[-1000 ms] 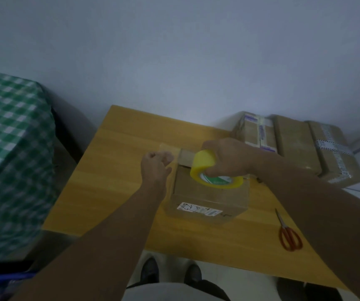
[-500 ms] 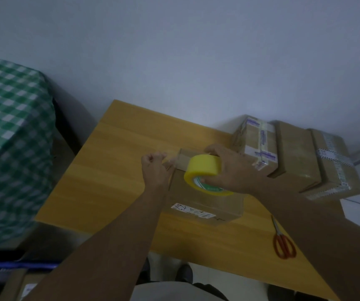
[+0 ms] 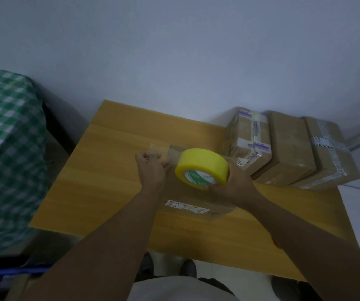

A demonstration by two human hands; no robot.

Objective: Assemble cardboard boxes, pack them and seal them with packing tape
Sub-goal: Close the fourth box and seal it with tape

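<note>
Four brown cardboard boxes: one at frame centre (image 3: 213,205), three side by side at right (image 3: 248,135) (image 3: 289,148) (image 3: 331,157). One yellow roll of packing tape (image 3: 203,166). One yellow wooden table (image 3: 109,170). Two bare hands (image 3: 150,168) (image 3: 235,181). One green-checked cloth (image 3: 5,137) at left.

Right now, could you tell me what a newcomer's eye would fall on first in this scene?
The bright yellow tape roll, gripped by the right hand over the cardboard box in the middle of the table, stands out first. The left hand pinches the tape strip beside it. Three sealed boxes sit at the far right.
</note>
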